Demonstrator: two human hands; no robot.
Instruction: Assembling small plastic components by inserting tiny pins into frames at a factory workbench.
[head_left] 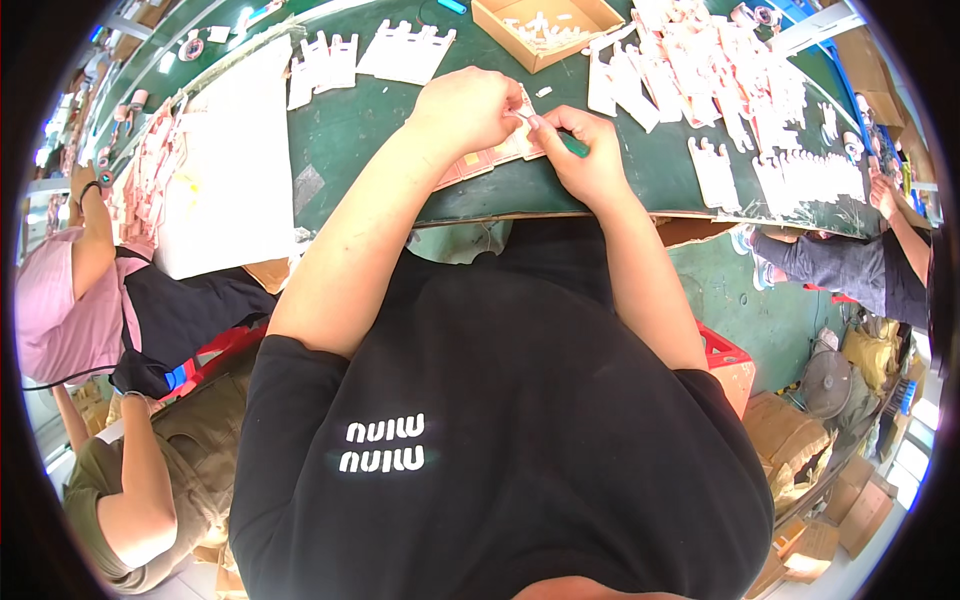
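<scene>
Our right hand (592, 165) closes around a green handle (574, 146). Our left hand (465, 106) curls above pinkish pieces (476, 163) (we cannot tell its hold).

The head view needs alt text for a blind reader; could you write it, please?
Left hand and right hand work close together over pinkish pieces on a green table, the right holding a green object; beyond sits an open cardboard box of small pale parts.

Tabletop (350, 135): smooth, green, scuffed in places. Open box (577, 44): brown cardboard, matt. Tool handle (574, 145): green, apparently plastic. Shirt (540, 390): soft cloth, matt black. Crate (723, 350): red, apparently plastic. Pale pronged plates (405, 54) (washed out by glare): finish cannot be determined.
</scene>
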